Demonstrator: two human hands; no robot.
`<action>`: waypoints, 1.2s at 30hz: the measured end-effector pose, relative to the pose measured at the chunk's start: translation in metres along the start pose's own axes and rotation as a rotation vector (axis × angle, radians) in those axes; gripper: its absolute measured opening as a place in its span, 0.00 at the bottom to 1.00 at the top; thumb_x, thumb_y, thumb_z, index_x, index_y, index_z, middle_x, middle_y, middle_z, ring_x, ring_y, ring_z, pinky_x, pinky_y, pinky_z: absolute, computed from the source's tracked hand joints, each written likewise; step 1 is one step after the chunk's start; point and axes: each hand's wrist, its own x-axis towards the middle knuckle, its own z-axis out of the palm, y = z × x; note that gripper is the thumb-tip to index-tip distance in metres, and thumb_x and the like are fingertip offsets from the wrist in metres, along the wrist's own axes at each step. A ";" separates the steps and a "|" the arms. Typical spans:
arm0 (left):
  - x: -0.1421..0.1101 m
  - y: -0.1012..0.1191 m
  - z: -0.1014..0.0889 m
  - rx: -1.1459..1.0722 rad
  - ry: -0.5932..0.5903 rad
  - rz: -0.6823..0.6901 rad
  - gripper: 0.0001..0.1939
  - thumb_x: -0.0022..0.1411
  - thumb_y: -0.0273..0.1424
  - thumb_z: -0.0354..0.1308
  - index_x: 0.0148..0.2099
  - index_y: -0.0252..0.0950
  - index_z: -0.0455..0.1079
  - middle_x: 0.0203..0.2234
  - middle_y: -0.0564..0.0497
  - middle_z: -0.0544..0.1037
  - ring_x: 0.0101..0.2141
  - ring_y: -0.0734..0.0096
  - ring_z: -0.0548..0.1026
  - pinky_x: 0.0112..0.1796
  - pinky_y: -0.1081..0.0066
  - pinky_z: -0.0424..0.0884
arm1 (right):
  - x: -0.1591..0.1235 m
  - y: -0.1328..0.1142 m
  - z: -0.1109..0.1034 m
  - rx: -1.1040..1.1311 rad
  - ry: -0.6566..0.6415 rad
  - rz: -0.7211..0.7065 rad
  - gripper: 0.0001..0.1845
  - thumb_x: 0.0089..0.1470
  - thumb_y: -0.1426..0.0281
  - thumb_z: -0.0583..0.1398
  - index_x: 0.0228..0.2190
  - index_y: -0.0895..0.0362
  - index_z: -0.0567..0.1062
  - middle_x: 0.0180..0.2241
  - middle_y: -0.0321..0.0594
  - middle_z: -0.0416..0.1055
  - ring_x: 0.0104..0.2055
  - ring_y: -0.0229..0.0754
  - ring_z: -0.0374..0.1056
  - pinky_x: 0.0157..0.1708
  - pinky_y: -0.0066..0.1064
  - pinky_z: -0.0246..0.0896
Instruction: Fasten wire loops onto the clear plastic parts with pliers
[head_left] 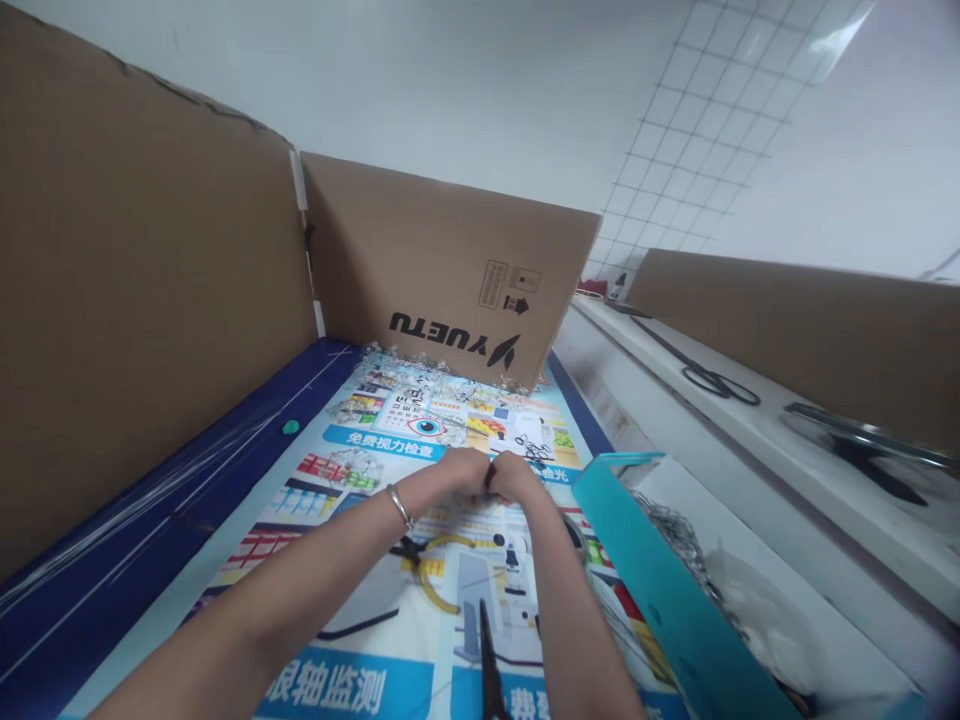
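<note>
My left hand [466, 470], with a silver bangle on its wrist, is closed and pressed against my right hand [512, 476] over the middle of the printed sheet. My right hand is closed too. A small dark bit shows between the two hands; the fingers hide what they hold, and I cannot make out its kind. Under my left forearm lie pliers [436, 590] with yellow handles. Nearer to me, between my forearms, a long black pointed tool [489, 660] lies on the sheet. Small black wire-like pieces [531, 448] lie just beyond my right hand.
Clear, glittery wire-like clusters [412, 385] lie along the back. On the right stands a teal box [660, 585] with tangled metal wire [675, 535] and a plastic bag inside. Thin wires [161, 490] and a green disc [291, 427] lie left. Cardboard panels [442, 260] surround the table. Scissors [716, 383] rest on the white ledge.
</note>
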 end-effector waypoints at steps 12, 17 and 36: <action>0.009 -0.019 0.014 -0.082 0.074 0.033 0.12 0.48 0.36 0.56 0.35 0.35 0.73 0.33 0.44 0.78 0.33 0.60 0.75 0.31 0.71 0.69 | 0.005 0.009 0.002 0.144 0.033 -0.104 0.11 0.55 0.66 0.56 0.31 0.62 0.73 0.32 0.39 0.72 0.31 0.36 0.68 0.32 0.29 0.64; 0.007 -0.027 0.015 -0.166 0.124 0.054 0.10 0.49 0.32 0.55 0.34 0.37 0.72 0.32 0.48 0.78 0.33 0.64 0.74 0.29 0.74 0.66 | -0.002 0.012 0.000 0.221 0.104 -0.138 0.13 0.50 0.74 0.53 0.23 0.63 0.75 0.22 0.40 0.74 0.23 0.33 0.68 0.22 0.19 0.59; -0.026 -0.051 0.005 -0.233 0.224 0.013 0.08 0.49 0.27 0.51 0.33 0.38 0.68 0.30 0.51 0.75 0.31 0.67 0.71 0.28 0.74 0.63 | -0.004 -0.012 0.000 -0.205 0.126 -0.041 0.16 0.56 0.65 0.56 0.45 0.59 0.67 0.45 0.43 0.65 0.43 0.42 0.65 0.41 0.39 0.63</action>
